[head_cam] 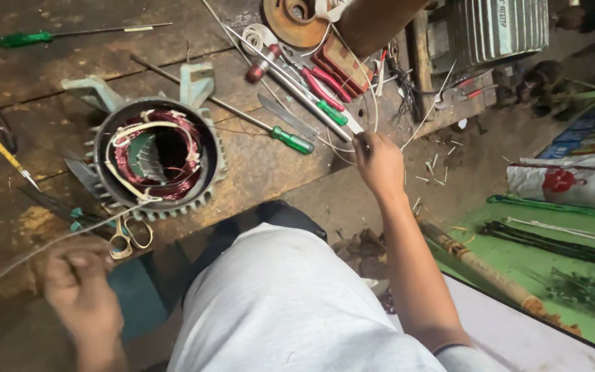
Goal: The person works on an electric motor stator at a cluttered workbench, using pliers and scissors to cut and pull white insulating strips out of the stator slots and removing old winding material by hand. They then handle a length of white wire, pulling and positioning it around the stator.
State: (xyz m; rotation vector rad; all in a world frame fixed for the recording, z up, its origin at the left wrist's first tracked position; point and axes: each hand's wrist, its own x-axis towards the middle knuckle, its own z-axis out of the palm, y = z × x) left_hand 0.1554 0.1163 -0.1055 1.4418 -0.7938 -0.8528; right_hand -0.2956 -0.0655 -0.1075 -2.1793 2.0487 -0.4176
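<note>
Nearest, the left hand (80, 289) is closed on a pale cord (49, 244) that runs up to the motor stator (156, 155) with copper windings on the wooden tabletop (256, 165); scissors (129, 234) lie just beside it. Farther off, the right hand (379, 164) pinches thin white wires (373, 103) at the tabletop's edge, near green-handled screwdrivers (292, 140) and red pliers (325, 88).

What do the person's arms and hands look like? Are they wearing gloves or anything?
No gloves. Both the left hand and the right hand are bare, and no rings or watch show. The arms are bare too; a short light grey sleeve shows only at the top of the right arm.
</note>
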